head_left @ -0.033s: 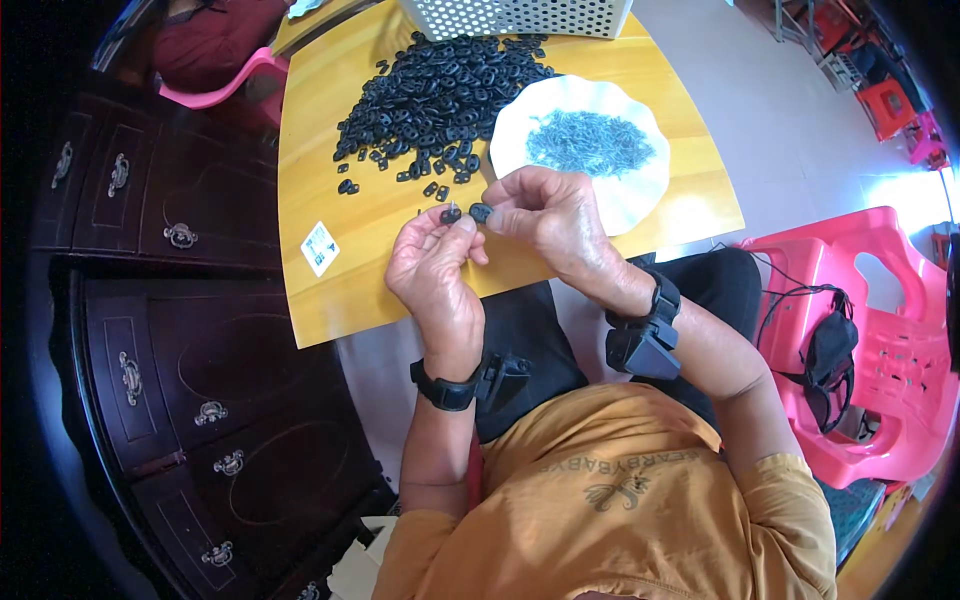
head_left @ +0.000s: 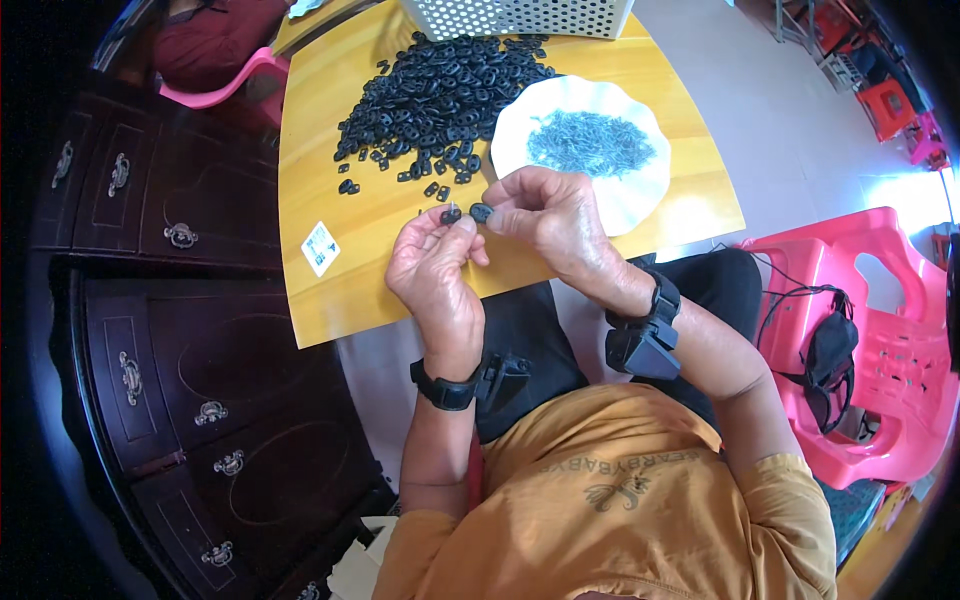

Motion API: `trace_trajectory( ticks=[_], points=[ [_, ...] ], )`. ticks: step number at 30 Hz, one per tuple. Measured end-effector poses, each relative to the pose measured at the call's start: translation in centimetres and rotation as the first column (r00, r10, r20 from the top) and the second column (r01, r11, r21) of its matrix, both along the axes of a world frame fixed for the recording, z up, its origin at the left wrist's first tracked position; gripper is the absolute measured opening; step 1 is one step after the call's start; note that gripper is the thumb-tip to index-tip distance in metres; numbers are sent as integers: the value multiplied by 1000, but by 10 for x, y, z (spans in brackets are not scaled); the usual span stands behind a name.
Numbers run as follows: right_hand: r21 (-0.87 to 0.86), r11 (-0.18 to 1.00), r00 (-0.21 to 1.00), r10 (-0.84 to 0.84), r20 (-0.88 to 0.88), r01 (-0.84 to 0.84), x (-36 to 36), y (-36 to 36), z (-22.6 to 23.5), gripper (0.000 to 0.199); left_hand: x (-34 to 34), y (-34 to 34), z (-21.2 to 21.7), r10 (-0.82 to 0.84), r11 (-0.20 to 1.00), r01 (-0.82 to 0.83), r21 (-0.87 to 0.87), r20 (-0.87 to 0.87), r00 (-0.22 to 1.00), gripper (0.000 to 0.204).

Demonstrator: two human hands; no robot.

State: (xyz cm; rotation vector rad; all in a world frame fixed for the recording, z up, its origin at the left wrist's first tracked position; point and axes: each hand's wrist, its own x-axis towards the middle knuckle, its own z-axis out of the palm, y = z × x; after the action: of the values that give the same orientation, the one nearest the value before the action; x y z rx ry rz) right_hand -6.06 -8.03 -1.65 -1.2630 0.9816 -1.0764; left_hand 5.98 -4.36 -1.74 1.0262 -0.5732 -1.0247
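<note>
Over the near part of the wooden table, my left hand is closed, pinching a small black plastic piece between thumb and fingers. A thin metal screw or pin seems to stand up from that piece. Beside it, my right hand pinches an oval black plastic piece with holes. The two pieces are very close; whether they touch I cannot tell. Beyond my hands lies a heap of similar black pieces. To its right, a white scalloped plate holds a pile of small silvery screws or pins.
A white perforated basket stands at the table's far edge. A square white label is stuck at its left. Dark drawers line the left side. A pink plastic chair with a black mask is at right.
</note>
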Motion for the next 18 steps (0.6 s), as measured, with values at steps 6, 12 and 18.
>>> trace_trajectory(
  ticks=[6, 12, 18],
  points=[
    [46, 999, 999, -11, -33, 13, 4, -4, 8, 17, 4, -3, -4, 9, 1000, -9, 9, 22, 1000, 14],
    [-107, 993, 974, -63, -218, 40, 14, -19, -1, 15, 13, -6, -6, 32, 999, -32, 36, -12, 999, 13],
    [-611, 736, 714, -257, -651, -293, 23, -53, -11, 12, 23, 0, -2, 1, 997, 1, 78, -25, 1000, 15]
  ],
)
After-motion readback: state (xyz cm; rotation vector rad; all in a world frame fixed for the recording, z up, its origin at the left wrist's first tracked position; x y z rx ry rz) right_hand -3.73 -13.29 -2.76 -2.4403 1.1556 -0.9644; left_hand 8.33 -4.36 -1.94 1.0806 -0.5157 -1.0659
